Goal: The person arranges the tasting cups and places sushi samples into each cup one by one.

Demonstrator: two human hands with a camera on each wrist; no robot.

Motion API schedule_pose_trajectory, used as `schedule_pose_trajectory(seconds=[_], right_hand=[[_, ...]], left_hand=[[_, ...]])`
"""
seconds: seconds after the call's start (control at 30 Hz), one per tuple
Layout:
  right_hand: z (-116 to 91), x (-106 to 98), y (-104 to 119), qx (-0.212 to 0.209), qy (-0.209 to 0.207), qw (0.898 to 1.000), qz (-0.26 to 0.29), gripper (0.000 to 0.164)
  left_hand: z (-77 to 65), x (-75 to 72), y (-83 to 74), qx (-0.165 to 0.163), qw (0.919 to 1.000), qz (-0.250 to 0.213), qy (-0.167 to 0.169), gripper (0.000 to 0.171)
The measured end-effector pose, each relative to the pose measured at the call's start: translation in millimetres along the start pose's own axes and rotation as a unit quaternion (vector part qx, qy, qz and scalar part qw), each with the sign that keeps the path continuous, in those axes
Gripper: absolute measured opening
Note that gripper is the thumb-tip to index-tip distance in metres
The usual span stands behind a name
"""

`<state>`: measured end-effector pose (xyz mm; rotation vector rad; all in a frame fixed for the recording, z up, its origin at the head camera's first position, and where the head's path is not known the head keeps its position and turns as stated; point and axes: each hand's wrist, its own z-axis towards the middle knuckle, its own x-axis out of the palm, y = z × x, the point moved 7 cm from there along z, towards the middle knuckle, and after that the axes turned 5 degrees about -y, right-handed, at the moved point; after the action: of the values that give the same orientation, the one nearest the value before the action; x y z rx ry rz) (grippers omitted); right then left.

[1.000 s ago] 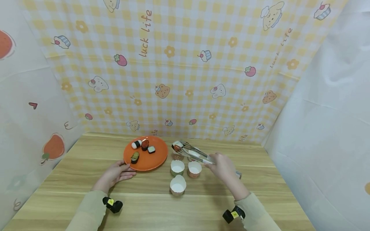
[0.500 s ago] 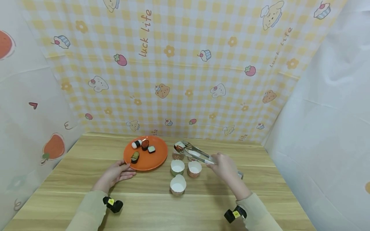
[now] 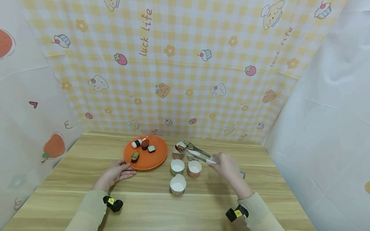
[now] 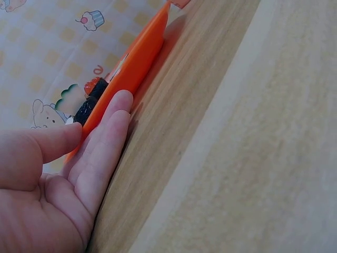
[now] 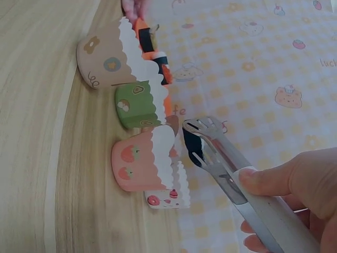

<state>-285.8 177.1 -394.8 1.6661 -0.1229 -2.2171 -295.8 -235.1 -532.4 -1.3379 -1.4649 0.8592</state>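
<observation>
My right hand grips a pair of metal tongs, whose slotted tips pinch a toy sushi piece with a black wrap, white part and orange-red bit. That piece is over the back left paper cup; the right wrist view shows the tongs above the cup rims. My left hand holds the near left rim of an orange plate, thumb at the rim and fingers beneath, as the left wrist view shows. Several toy sushi pieces lie on the plate, among them a green-topped one.
Paper baking cups stand between the hands: a green one, a pink strawberry one, a brown one nearest the front, and a white one partly hidden behind the tongs. A checked cloth hangs behind the wooden table.
The right hand and tongs have shifted slightly to the right, bringing the sushi piece from the back left cup's left side to over it. The left hand and plate stay in place.
</observation>
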Motion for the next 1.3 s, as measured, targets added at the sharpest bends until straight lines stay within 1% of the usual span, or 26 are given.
schedule_pose_trajectory(seconds=[0.43, 0.67, 1.0, 1.3], right_hand=[[1.4, -0.7, 1.7, -0.003, 0.007, 1.000, -0.010, 0.042], [2.1, 0.0, 1.1, 0.007, 0.009, 1.000, -0.003, 0.041], [2.4, 1.2, 1.1, 0.005, 0.014, 1.000, 0.000, 0.040], [3.9, 0.5, 0.0, 0.006, 0.012, 1.000, -0.002, 0.041]], left_hand=[[-0.9, 1.4, -0.3, 0.002, 1.0000, 0.003, 0.005, 0.052], [0.3, 0.3, 0.5, 0.002, 1.0000, 0.000, 0.003, 0.052], [-0.2, 0.5, 0.3, 0.001, 1.0000, 0.000, 0.002, 0.049], [0.0, 0.7, -0.4, 0.000, 1.0000, -0.002, 0.003, 0.052]])
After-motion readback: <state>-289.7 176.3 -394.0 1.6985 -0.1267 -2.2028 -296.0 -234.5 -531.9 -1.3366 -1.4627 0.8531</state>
